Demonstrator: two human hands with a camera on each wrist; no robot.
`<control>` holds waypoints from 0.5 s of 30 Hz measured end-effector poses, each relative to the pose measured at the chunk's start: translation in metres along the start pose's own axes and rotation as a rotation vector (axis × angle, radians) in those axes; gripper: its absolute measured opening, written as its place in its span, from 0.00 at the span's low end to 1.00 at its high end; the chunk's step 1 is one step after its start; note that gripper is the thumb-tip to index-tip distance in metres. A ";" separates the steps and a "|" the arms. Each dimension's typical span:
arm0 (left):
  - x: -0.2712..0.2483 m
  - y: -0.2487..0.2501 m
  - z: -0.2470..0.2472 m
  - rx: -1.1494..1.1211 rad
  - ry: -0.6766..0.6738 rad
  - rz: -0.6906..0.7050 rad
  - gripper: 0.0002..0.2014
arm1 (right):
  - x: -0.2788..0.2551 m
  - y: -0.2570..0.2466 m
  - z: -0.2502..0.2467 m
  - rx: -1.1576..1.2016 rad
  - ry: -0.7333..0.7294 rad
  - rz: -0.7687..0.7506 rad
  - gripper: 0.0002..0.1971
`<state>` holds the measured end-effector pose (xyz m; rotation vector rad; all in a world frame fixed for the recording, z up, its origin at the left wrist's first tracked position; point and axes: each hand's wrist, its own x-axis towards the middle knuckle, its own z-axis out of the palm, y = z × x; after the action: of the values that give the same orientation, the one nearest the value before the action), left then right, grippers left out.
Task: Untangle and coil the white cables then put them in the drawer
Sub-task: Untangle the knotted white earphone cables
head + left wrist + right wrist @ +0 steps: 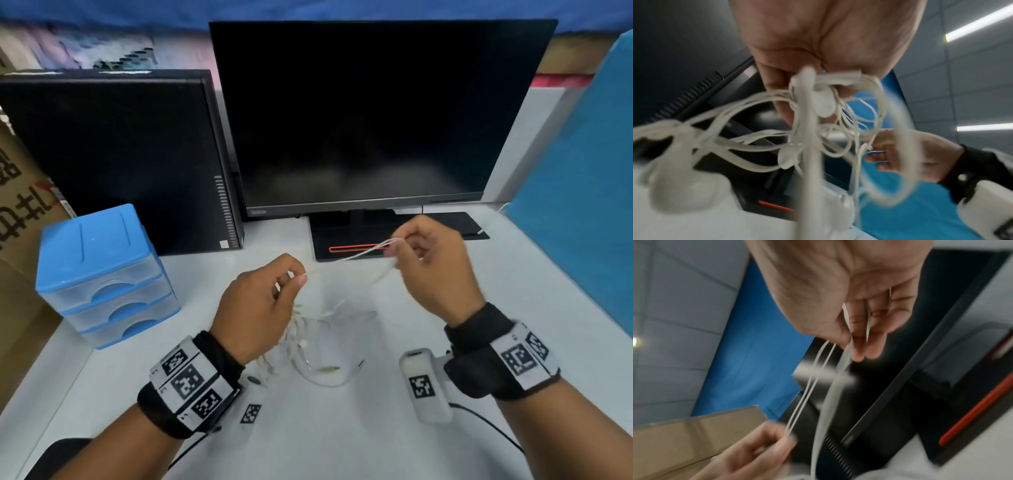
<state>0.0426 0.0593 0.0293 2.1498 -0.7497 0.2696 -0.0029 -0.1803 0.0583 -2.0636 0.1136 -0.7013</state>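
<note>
Head view: left hand [260, 301] and right hand [435, 267] are each pinching white cables [346, 257], tangle hanging over desk [342, 445]; drawer unit [102, 274] sitting left, all 3 drawers closed. Left wrist: knot dangling below curled fingers [777, 91]. Right wrist: fingertips [865, 352] pinching strands. Advice: ease apart slowly, feeding slack, not yanking.

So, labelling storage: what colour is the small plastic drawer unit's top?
Blue, over clear drawers; head view shows it best.

Thin white cables [318, 329] hang knotted above the desk; blue three-drawer unit [102, 274] stands shut at left
</note>
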 end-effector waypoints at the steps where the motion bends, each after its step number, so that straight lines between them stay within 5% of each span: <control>1: 0.002 -0.004 -0.002 0.069 0.012 0.020 0.04 | 0.004 0.003 -0.004 -0.002 0.052 0.018 0.08; 9: 0.017 -0.042 -0.036 0.133 0.099 -0.079 0.04 | 0.039 0.023 -0.070 0.379 0.469 0.416 0.21; 15: 0.026 -0.061 -0.065 0.098 0.159 -0.211 0.06 | 0.055 0.051 -0.128 0.553 0.410 0.650 0.06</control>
<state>0.1036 0.1283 0.0429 2.2480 -0.4228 0.3674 -0.0140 -0.3238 0.0947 -1.2252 0.7068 -0.6364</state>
